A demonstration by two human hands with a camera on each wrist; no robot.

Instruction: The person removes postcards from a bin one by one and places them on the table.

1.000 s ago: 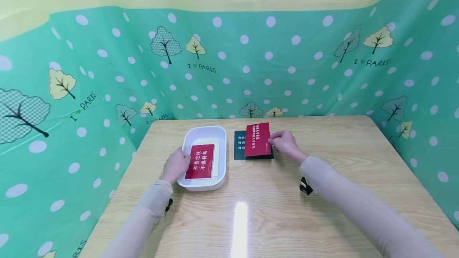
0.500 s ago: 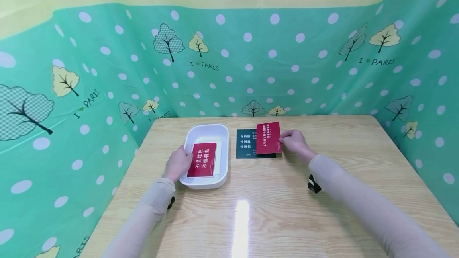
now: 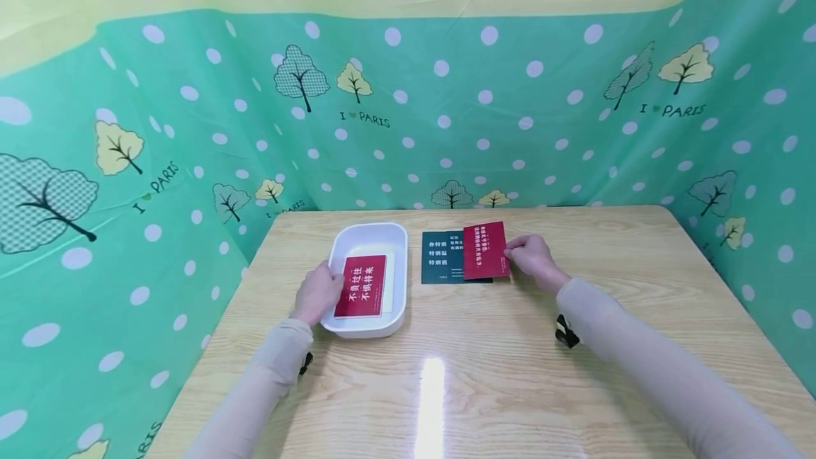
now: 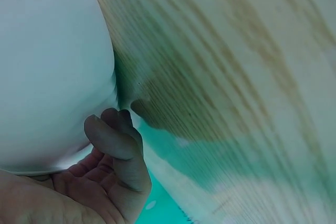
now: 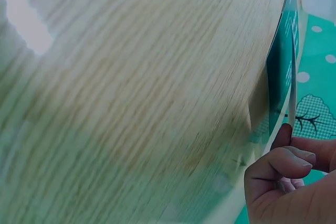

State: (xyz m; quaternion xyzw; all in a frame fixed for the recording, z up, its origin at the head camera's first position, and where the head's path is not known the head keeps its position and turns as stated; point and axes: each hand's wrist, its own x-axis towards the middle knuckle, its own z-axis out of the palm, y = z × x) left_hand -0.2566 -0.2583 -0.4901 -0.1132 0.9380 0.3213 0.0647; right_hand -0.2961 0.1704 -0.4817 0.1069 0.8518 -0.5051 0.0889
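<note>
A red card (image 3: 486, 251) with white writing is pinched at its right edge by my right hand (image 3: 533, 258). It overlaps the right part of a dark green card (image 3: 443, 261) lying on the table. In the right wrist view the pinched card (image 5: 293, 72) appears edge-on, tilted up over the green one (image 5: 278, 82). My left hand (image 3: 316, 294) grips the left rim of a white plastic basin (image 3: 400, 261); in the left wrist view its fingers (image 4: 113, 139) curl under the basin's side. Inside the basin lies another red card (image 3: 360, 287), on top of something white.
The wooden table (image 3: 510, 381) extends to a green dotted curtain (image 3: 484, 112) printed with trees, which hangs behind and on both sides. The basin stands left of the green card, with a narrow strip of table between them.
My right hand has drawn the red card to the right, so more of the green card's writing shows. The left hand keeps its hold on the basin's rim.
</note>
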